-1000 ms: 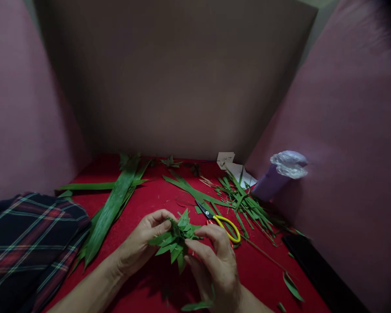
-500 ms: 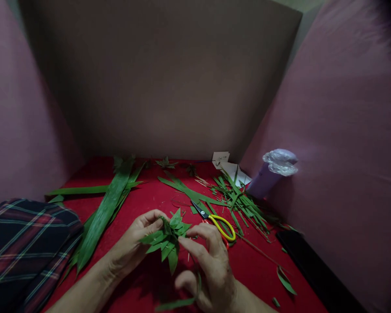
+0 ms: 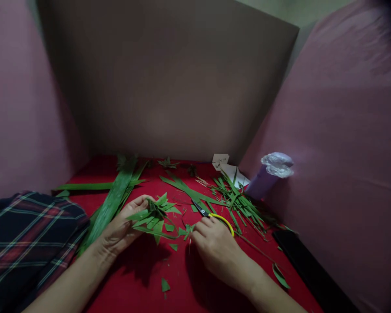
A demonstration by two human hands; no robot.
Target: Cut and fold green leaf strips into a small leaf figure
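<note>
A star-shaped leaf rosette [image 3: 154, 213] was pinched at its left edge between the thumb and fingers of the left hand [image 3: 127, 222], above the red tabletop [image 3: 182, 282]. The right hand [image 3: 215, 245] was lowered, fingers curled, beside some cut leaf scraps [image 3: 170, 227]; whether anything was gripped in it could not be told, as the fingertips were partly hidden. Part of the yellow handle of the scissors [image 3: 202, 211] was covered by its knuckles, and contact could not be judged. A pile of narrow leaf strips [image 3: 246, 206] was spread beyond the scissors, near a purple container [image 3: 262, 182] topped with clear plastic. Long broad leaves [image 3: 112, 198] were laid to the left, beside a plaid cloth [image 3: 35, 248].
</note>
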